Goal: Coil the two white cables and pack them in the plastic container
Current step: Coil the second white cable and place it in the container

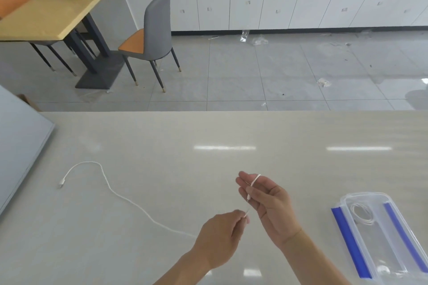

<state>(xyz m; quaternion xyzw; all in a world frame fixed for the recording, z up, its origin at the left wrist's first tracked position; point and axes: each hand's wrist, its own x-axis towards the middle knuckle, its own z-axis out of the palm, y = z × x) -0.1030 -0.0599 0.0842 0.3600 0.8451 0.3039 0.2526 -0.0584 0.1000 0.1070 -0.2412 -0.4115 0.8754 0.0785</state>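
A long white cable (120,194) trails across the pale table from its plug at the left toward my hands. My left hand (220,236) pinches the cable near its other end. My right hand (266,199) is raised beside it, with the cable's end looped once over two outstretched fingers. At the right stands a clear plastic container (393,250) with blue latches. A second white cable (362,213) lies coiled inside it.
A grey flat panel (20,146) lies at the table's left edge. Beyond the table's far edge are a tiled floor, a grey and orange chair (152,39) and a yellow table (46,16).
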